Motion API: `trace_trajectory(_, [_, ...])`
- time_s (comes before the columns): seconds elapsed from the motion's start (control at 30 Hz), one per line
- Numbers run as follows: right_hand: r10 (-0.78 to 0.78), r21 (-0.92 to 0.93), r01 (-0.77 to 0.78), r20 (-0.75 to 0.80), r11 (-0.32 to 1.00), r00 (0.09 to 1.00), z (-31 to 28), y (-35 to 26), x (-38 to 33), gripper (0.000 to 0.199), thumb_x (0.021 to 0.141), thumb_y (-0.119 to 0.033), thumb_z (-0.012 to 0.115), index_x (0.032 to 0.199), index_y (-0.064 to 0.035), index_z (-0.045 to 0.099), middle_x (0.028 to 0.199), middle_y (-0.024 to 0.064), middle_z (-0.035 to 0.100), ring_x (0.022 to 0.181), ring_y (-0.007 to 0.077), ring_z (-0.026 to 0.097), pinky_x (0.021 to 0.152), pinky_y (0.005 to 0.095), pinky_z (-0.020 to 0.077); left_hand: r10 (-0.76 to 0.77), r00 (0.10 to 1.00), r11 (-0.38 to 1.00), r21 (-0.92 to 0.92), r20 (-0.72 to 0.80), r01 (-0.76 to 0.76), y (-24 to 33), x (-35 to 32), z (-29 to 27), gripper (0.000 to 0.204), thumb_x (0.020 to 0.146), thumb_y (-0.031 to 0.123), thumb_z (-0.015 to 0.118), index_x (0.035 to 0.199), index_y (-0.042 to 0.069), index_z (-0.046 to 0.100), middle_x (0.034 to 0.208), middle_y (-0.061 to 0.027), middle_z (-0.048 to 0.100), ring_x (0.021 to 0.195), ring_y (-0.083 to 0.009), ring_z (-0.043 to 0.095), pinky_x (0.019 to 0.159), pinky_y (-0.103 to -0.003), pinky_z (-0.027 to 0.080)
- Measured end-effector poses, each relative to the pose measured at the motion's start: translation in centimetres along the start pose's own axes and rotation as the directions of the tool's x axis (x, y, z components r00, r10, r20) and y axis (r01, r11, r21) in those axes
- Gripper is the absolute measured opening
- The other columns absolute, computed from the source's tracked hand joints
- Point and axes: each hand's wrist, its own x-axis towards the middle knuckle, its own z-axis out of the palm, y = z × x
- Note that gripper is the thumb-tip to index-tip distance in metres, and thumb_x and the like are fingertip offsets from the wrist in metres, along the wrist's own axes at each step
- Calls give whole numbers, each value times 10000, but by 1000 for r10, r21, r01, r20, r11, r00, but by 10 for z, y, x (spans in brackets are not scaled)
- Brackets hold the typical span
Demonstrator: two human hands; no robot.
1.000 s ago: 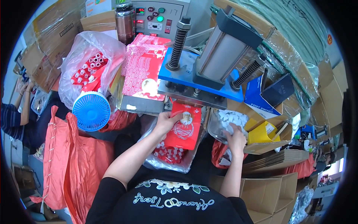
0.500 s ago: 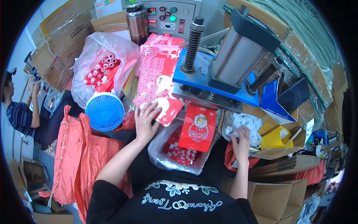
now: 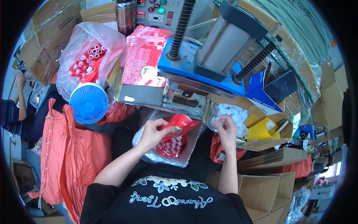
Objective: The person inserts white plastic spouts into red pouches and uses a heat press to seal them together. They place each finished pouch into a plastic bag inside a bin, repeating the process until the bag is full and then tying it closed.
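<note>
Hanging at a slant over the mouth of a plastic-lined box [image 3: 192, 143], a red pouch [image 3: 181, 123] is pinched near its left edge between the thumb and fingers of the left hand [image 3: 153, 133]. The pouch is bent, with one corner pointed right, toward a clear tub [image 3: 209, 116]; its long axis is foreshortened, so its exact line cannot be told. Inside the box, below the pouch, red packs with white spouts [image 3: 170, 145] are heaped.

The clear tub is filled with small white pieces [image 3: 234, 111]. At its near left side, the right hand [image 3: 225, 128] is held with thumb and fingers drawn close together; whether a piece is gripped there cannot be told.

Just right of the tub, a yellow holder [image 3: 263, 130] is contained in a cardboard tray [image 3: 263, 145]. Behind it, a dark box [image 3: 285, 87] is seated in an opened blue carton [image 3: 258, 89]. On the far left, more white-spouted red packs [image 3: 91, 59] are gathered in a clear plastic bag [image 3: 112, 39], in front of which a blue fan [image 3: 88, 103] is placed.
</note>
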Motion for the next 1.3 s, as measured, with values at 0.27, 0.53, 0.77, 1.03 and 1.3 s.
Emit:
trace_trajectory(0.27, [-214, -339, 478, 588, 810, 780, 37, -39, 1, 241, 757, -247, 788, 864, -45, 710, 811, 82, 653, 804, 278, 627, 698, 389, 504, 143, 980, 923, 339, 138, -182, -27, -9, 12, 167, 833, 122, 739, 937, -8, 723, 821, -94, 703, 755, -165, 675, 717, -303, 510])
trace_trajectory(0.53, [-225, -230, 294, 284, 928, 932, 45, -29, 11, 421, 798, -133, 776, 1187, -36, 647, 1072, 122, 655, 960, 244, 627, 815, 329, 500, -40, 985, 999, 41, 169, 33, -32, 19, 21, 291, 904, 241, 722, 965, -43, 726, 836, -47, 718, 735, -67, 632, 676, -239, 516])
trace_trajectory(0.77, [-186, -655, 152, 18, 740, 982, -2, 0, 13, 441, 852, -228, 728, 1235, -43, 609, 1146, 173, 603, 1038, 357, 576, 871, 415, 474, -405, 913, 778, -508, 45, 369, 14, 56, 36, 290, 900, 176, 705, 1022, -84, 668, 890, -140, 719, 751, -184, 707, 675, -290, 557])
trace_trajectory(1.03, [-173, -740, 149, 44, 656, 984, 17, 39, 0, 329, 880, -271, 687, 1121, -65, 599, 1019, 181, 524, 883, 393, 584, 734, 464, 480, -275, 957, 881, -376, 91, 289, -4, 74, 20, 213, 913, 171, 705, 924, -43, 701, 834, -110, 717, 707, -117, 665, 627, -257, 531])
trace_trajectory(1.3, [-124, -674, 191, 147, 714, 981, 15, 32, 10, 233, 879, -124, 616, 1076, -29, 537, 1027, 195, 512, 908, 424, 580, 743, 495, 478, 482, 835, 567, 821, -265, -67, -32, 123, -67, 499, 879, 287, 648, 1321, 79, 548, 1474, -161, 438, 1350, -334, 418, 1090, -460, 321])
